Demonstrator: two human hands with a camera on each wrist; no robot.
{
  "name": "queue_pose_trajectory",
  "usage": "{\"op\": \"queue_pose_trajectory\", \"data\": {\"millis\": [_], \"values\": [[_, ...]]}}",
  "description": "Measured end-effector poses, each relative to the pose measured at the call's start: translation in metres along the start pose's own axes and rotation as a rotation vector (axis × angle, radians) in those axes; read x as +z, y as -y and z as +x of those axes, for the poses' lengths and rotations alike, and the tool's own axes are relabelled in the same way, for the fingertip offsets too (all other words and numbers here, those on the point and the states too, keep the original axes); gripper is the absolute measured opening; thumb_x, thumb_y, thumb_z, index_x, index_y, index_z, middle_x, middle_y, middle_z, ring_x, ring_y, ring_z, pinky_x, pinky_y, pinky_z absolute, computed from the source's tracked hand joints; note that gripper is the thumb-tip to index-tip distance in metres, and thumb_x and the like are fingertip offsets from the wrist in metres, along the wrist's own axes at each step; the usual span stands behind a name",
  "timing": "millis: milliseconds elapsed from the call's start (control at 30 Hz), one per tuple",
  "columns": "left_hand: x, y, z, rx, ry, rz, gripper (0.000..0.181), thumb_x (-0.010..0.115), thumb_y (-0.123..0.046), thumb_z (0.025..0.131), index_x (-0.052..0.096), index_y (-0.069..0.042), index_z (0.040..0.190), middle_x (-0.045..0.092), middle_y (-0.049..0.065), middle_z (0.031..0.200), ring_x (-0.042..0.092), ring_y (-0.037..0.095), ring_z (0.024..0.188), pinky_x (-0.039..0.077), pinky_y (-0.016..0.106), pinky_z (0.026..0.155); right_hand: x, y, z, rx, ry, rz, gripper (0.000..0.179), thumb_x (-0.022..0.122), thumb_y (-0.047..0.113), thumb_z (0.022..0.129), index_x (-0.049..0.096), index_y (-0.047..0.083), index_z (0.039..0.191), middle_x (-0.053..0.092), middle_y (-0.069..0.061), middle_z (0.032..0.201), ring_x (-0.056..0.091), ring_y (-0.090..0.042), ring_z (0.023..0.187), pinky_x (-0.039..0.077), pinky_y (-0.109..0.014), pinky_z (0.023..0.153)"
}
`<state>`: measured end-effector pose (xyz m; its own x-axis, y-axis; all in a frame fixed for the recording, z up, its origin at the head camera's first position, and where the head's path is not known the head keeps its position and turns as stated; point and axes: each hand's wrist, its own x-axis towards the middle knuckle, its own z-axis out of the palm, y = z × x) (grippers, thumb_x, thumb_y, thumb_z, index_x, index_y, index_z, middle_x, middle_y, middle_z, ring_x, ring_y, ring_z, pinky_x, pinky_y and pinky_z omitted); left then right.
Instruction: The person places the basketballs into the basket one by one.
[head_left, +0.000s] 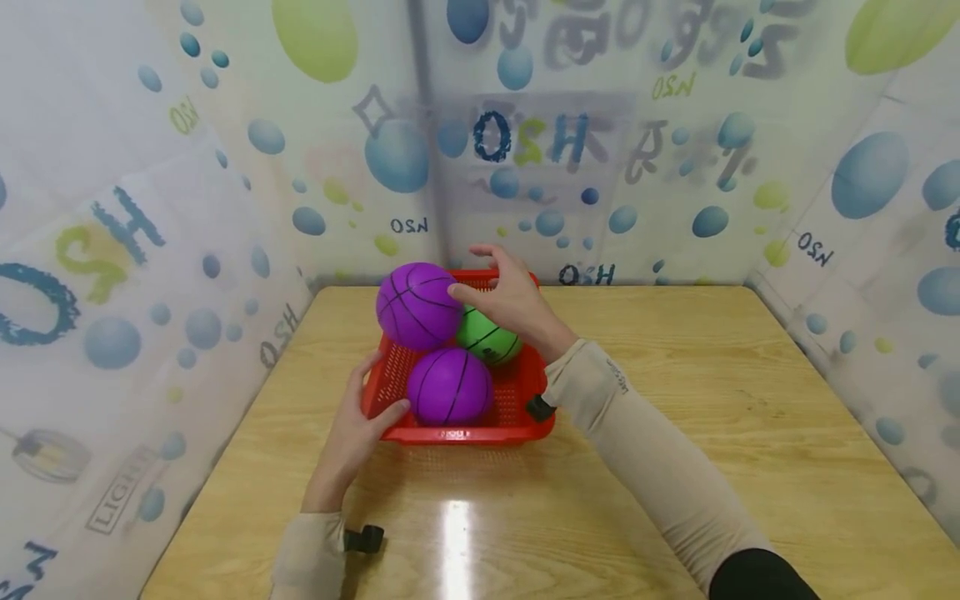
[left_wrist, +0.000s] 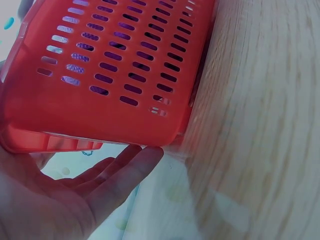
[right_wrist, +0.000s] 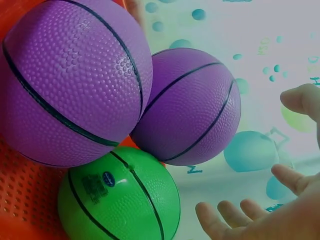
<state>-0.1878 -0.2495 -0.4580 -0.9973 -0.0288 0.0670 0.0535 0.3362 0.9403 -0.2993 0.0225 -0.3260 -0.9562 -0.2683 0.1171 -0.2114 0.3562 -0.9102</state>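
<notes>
A red perforated plastic basket (head_left: 468, 435) holds small toy basketballs with black lines. One purple basketball (head_left: 450, 387) lies at its front, and a green basketball (head_left: 489, 337) sits at the back right. Another purple basketball (head_left: 418, 306) sits higher, at the back left corner near the rim. My left hand (head_left: 360, 429) grips the basket's left side, thumb over the rim and fingers along the outer wall (left_wrist: 115, 65). Beside the higher purple ball, my right hand (head_left: 513, 292) is spread above the green one; the right wrist view shows it apart from the balls (right_wrist: 192, 107).
The basket stands on a light wooden table (head_left: 675, 400), toward the back edge. Printed curtains (head_left: 555, 192) with blue and green bubbles enclose the back and both sides. Small black devices (head_left: 365, 539) are strapped at both wrists.
</notes>
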Motion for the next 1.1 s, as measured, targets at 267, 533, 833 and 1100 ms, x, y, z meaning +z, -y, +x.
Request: {"op": "queue_pose_trajectory", "data": {"millis": [267, 533, 833, 1100], "values": [[0.000, -0.001, 0.001, -0.003, 0.005, 0.012, 0.089, 0.076, -0.023, 0.106, 0.024, -0.032, 0.177, 0.040, 0.019, 0.171, 0.054, 0.044, 0.145, 0.046, 0.062, 0.117, -0.014, -0.005, -0.004, -0.001, -0.040, 0.054, 0.072, 0.082, 0.042, 0.100, 0.050, 0.030, 0.163, 0.037, -0.013, 0.170, 0.048, -0.040, 0.148, 0.051, -0.059, 0.113], [0.001, -0.002, 0.000, -0.015, 0.017, 0.006, 0.089, 0.075, -0.023, 0.106, 0.022, -0.034, 0.177, 0.037, 0.016, 0.173, 0.050, 0.042, 0.148, 0.045, 0.063, 0.118, -0.024, -0.015, -0.010, 0.000, -0.043, 0.055, 0.068, 0.078, 0.038, 0.103, 0.049, 0.027, 0.164, 0.035, -0.016, 0.172, 0.049, -0.045, 0.148, 0.050, -0.062, 0.115], [0.002, -0.004, -0.002, -0.018, 0.015, 0.011, 0.089, 0.075, -0.023, 0.107, 0.021, -0.034, 0.177, 0.036, 0.017, 0.174, 0.050, 0.043, 0.150, 0.043, 0.064, 0.120, -0.034, -0.021, -0.015, 0.015, -0.052, 0.057, 0.067, 0.077, 0.037, 0.104, 0.049, 0.026, 0.164, 0.039, -0.016, 0.171, 0.050, -0.043, 0.147, 0.051, -0.061, 0.115], [0.003, -0.003, -0.002, -0.020, 0.019, 0.006, 0.090, 0.075, -0.023, 0.106, 0.021, -0.035, 0.177, 0.038, 0.017, 0.173, 0.052, 0.041, 0.149, 0.045, 0.061, 0.119, -0.040, -0.022, -0.018, 0.007, -0.067, 0.074, 0.067, 0.077, 0.035, 0.105, 0.048, 0.024, 0.164, 0.038, -0.017, 0.172, 0.050, -0.042, 0.147, 0.050, -0.061, 0.116]]}}
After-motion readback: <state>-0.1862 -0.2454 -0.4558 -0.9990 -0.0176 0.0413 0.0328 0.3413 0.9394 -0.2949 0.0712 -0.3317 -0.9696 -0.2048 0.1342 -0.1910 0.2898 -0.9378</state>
